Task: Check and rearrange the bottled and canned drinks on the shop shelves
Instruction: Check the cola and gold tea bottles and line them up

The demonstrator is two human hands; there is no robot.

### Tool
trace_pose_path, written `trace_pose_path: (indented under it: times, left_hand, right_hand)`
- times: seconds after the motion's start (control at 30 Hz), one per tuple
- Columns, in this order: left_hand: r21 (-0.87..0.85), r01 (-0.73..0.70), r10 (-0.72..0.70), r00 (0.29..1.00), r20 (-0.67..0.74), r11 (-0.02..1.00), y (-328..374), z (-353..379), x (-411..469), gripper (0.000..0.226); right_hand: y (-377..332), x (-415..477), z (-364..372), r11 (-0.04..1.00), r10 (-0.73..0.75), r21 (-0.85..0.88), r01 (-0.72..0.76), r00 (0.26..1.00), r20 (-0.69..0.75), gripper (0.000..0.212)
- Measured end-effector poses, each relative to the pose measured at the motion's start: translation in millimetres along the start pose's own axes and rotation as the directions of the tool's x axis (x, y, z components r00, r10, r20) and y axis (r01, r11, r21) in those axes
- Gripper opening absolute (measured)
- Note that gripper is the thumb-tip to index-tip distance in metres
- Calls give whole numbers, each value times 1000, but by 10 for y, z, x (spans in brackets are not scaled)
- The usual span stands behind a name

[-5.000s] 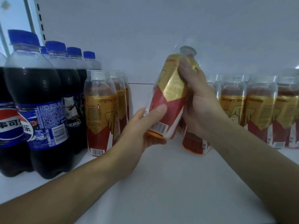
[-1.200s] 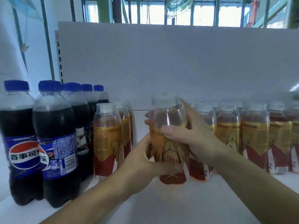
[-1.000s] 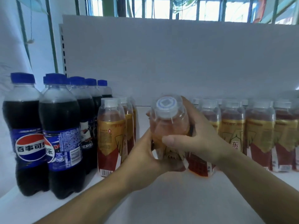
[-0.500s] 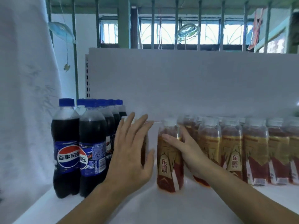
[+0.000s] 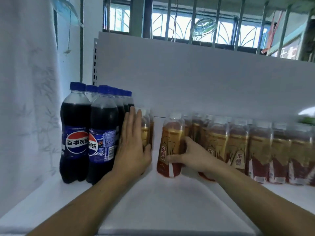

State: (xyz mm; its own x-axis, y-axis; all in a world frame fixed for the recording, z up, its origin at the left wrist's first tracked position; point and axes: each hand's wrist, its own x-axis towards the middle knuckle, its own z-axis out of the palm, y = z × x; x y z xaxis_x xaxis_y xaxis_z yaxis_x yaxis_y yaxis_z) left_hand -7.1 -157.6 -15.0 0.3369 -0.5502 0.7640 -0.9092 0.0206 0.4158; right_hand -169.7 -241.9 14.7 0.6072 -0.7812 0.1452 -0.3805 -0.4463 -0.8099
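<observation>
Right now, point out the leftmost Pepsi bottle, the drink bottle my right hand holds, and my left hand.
leftmost Pepsi bottle [image 5: 76, 144]: head view, on its round logo.
gold-and-red drink bottle [image 5: 171, 142]: head view, on its gold label.
left hand [image 5: 132, 150]: head view, middle of its back.

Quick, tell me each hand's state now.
Left hand: open, flat against the left gold bottle.
Right hand: gripping the middle gold bottle.

Daylight from barred window [image 5: 180, 26] behind, slightly blown out; shelf [image 5: 153, 201] evenly lit, cool cast. Right-hand bottles [image 5: 279, 150] blurred. Wide-angle bowing at edges
</observation>
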Motion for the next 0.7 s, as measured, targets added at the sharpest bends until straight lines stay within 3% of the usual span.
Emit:
trace_pose_path:
  times: [0.1, 0.17, 0.27, 0.37, 0.43, 0.5, 0.57, 0.7]
  left_hand:
    - [0, -15, 15, 1000, 8, 1000, -30, 2, -11, 112]
    - [8, -28, 28, 1000, 7, 1000, -38, 6, -1, 110]
    - [17, -46, 46, 999, 0, 999, -60, 27, 4, 110]
    - [22, -56, 56, 998, -20, 998, -80, 52, 7, 111]
    - [31, -56, 57, 998, -25, 998, -102, 69, 18, 110]
    - [38, -62, 63, 998, -26, 997, -117, 78, 25, 109]
    - [31, -75, 77, 996, -36, 997, -126, 82, 25, 109]
    - [34, -79, 80, 996, -44, 996, -130, 91, 7, 111]
  right_hand:
    - [-4, 261, 158, 995, 31, 93, -25, 998, -62, 52]
    - [12, 466, 256, 997, 36, 65, -27, 990, -133, 50]
    - [-35, 687, 282, 939, -54, -343, -7, 984, -169, 40]
    - [-146, 758, 271, 743, -118, -669, -8, 983, -143, 39]
    - [-222, 791, 256, 583, -112, -812, -19, 988, -104, 47]
    - [-272, 847, 237, 525, -65, -851, -31, 995, -77, 50]
    - [-284, 927, 234, 565, -33, -824, -37, 997, -67, 47]
    - [-167, 990, 324, 786, -20, -615, -56, 993, -116, 34]
